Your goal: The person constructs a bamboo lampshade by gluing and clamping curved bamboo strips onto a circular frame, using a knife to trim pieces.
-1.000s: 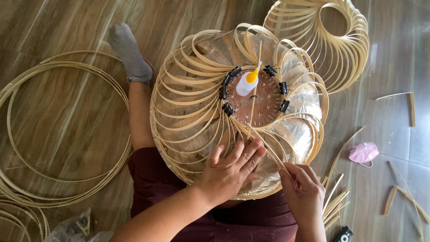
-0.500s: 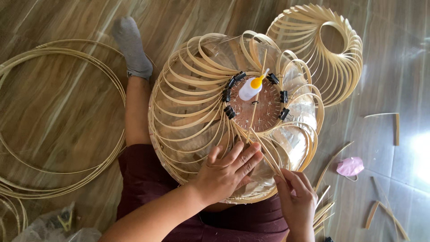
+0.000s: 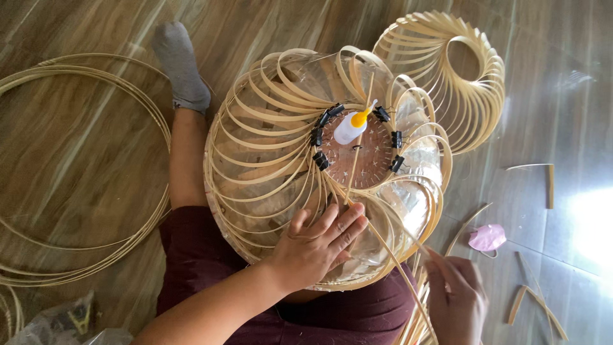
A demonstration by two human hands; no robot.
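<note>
Two hands are at work on the bamboo lampshade frame (image 3: 281, 185) resting on your lap. Your left hand (image 3: 316, 246) lies spread and flat against the near side of the frame, fingers (image 3: 348, 220) fanned over the curved strips, pressing rather than gripping. Your right hand (image 3: 456, 300) sits low at the frame's right edge, fingers drawn together around a thin bamboo strip (image 3: 389, 246) that runs up from it toward the centre; the pinch looks closed on the strip, though the hand is partly cut off by the picture's edge, so the grip is hard to see fully.

At the frame's centre is a round wooden disc (image 3: 367, 150), ringed by black binder clips (image 3: 317, 136) that hold the strip ends. A small glue bottle with a yellow nozzle (image 3: 351, 126) lies on the disc.

Just beyond the frame, touching its far right side, lies a second woven bamboo shade (image 3: 466, 76). Large bamboo hoops (image 3: 76, 255) lie on the wooden floor (image 3: 83, 153) to your left, well apart from the hands. Your socked foot (image 3: 179, 64) stretches out beside the frame. A pink cloth (image 3: 487, 237) and loose bamboo offcuts (image 3: 549, 185) lie on the floor to your right.
</note>
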